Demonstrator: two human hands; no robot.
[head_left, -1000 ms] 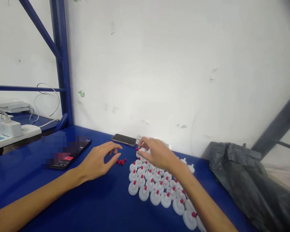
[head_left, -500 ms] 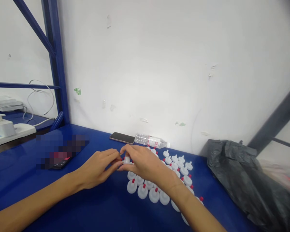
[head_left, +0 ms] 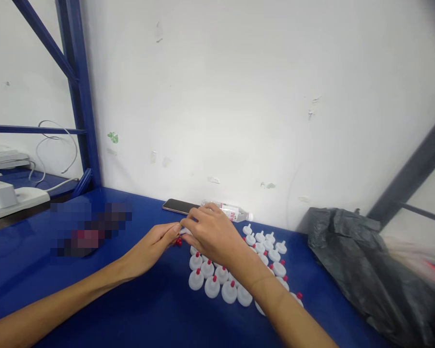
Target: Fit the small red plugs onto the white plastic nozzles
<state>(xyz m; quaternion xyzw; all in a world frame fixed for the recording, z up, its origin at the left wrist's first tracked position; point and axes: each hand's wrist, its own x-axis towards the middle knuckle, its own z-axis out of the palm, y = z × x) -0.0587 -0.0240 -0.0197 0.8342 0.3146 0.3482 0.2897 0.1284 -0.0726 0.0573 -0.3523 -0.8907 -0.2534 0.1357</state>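
Note:
My left hand (head_left: 158, 244) and my right hand (head_left: 212, 231) meet above the blue table, fingertips together. Pinched between them is a white nozzle cap (head_left: 185, 231), mostly hidden by my fingers. Just below my fingertips lie small red tips (head_left: 179, 241). Under and around my right forearm stand rows of white nozzle caps, many with red tips, such as the white cap with a red tip (head_left: 195, 280) in the front row. Several caps at the back right, like the bare white cap (head_left: 281, 247), show no red tip.
A dark-screened phone (head_left: 180, 206) and a clear plastic bottle (head_left: 235, 213) lie along the wall at the back of the blue table (head_left: 141, 314). A black plastic bag (head_left: 344, 246) sits at the right. Blurred-out items are at the left, near a blue metal post (head_left: 85, 96).
My right hand has turned, its back and knuckles now higher over the white nozzle cap. My left fingers have closed up around it. Red tips below now show, and the view has shifted slightly.

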